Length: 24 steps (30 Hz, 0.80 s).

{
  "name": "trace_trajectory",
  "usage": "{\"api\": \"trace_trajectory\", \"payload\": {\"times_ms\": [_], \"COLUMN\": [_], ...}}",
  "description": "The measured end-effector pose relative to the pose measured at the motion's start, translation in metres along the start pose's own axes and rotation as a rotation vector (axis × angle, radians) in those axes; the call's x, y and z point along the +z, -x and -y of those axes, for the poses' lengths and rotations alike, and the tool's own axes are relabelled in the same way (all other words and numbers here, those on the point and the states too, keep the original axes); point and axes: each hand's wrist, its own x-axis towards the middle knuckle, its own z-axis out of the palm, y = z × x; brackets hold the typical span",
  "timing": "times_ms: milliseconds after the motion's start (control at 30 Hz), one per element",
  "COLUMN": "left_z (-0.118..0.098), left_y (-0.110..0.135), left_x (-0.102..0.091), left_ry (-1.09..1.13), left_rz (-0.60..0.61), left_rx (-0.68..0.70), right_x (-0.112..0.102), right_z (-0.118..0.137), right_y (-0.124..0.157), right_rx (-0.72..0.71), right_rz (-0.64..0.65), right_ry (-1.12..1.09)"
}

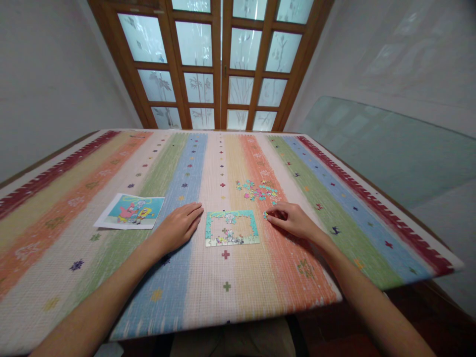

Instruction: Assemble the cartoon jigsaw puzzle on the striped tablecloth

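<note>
The left hand (184, 223) rests palm down, left of centre; the right hand (293, 219) pinches, right of centre.

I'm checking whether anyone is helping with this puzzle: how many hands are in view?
2. The left hand lies between the printed picture and the partly built puzzle; the right hand, right of the puzzle, pinches a puzzle piece. No others show.
</note>
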Motion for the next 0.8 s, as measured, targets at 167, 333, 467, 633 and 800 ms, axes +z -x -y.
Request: {"api": "trace_trajectory", "payload": {"times_ms": [167, 333, 467, 633, 800], "left_z": [0.001, 0.002, 0.002, 0.000, 0.001], "left_y": [0.001, 0.001, 0.001, 0.000, 0.000], "left_x": [0.000, 0.003, 0.003, 0.000, 0.000], "left_ry": [0.018, 0.024, 0.010, 0.001, 0.020], "left_rz": [-0.005, 0.011, 0.020, 0.033, 0.026], "left_rx": [-0.005, -0.013, -0.018, -0.012, -0.010], "right_x": [0.001, 0.000, 0.001, 0.003, 0.005], "right_z": [-0.001, -0.004, -0.008, -0.012, -0.013], "right_y": [-0.002, -0.006, -0.007, -0.006, -0.005], "right_rx": [-0.005, -0.004, 0.009, 0.009, -0.002], "right_rz": [-0.029, -0.065, -0.069, -0.084, -0.093], "right_ry": [0.077, 0.130, 0.159, 0.191, 0.213]}}
